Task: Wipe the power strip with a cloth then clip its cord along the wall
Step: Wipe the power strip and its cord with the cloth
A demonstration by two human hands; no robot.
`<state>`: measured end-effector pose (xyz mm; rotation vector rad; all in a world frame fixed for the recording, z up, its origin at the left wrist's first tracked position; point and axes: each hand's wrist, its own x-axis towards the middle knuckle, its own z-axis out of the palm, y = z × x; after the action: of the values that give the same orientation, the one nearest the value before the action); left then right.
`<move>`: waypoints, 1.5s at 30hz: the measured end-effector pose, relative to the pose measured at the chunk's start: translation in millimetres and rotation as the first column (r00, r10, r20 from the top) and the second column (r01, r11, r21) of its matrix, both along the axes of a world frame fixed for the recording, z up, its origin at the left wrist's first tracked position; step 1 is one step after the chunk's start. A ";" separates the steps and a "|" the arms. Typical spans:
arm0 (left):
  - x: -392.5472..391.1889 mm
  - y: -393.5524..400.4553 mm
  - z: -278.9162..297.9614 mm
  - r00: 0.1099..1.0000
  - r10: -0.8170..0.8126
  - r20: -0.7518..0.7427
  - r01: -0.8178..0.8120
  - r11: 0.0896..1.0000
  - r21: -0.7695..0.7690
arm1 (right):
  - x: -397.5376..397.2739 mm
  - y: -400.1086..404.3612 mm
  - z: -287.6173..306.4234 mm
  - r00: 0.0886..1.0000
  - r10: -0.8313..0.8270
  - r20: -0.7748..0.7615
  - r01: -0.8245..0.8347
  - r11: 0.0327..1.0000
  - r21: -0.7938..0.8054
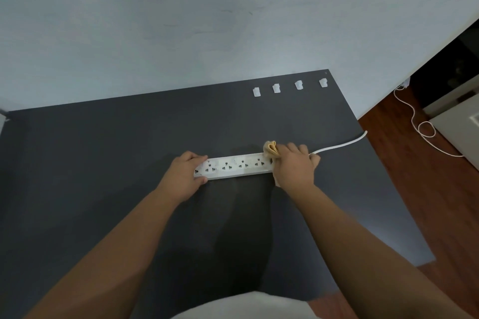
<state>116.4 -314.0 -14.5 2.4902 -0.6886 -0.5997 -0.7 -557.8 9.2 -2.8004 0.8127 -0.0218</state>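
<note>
A long white power strip (237, 166) lies across the middle of a dark grey table (103, 163). My left hand (185, 173) grips its left end, thumb in front and fingers behind. My right hand (295, 164) presses a crumpled tan cloth (270, 149) onto the strip's right end, hiding that end. The strip's white cord (339, 146) runs from under my right hand to the table's right edge. Several white cord clips (287, 87) sit in a row at the table's far right, close to the pale wall (207, 21).
Right of the table is a wooden floor (440, 189). A thin white cable (417, 127) loops across it from a plug by the wall. Pale furniture (458, 127) stands at the far right.
</note>
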 end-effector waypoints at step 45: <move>-7.0 3.3 2.4 1.000 -0.006 0.026 0.006 1.000 -0.006 | 24.4 96.3 5.4 0.872 0.458 -0.174 -0.452 0.889 0.076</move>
<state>109.5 -310.7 -12.1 2.4952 -0.7063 -0.5679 23.7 -461.5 14.6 -2.9174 0.1592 0.3346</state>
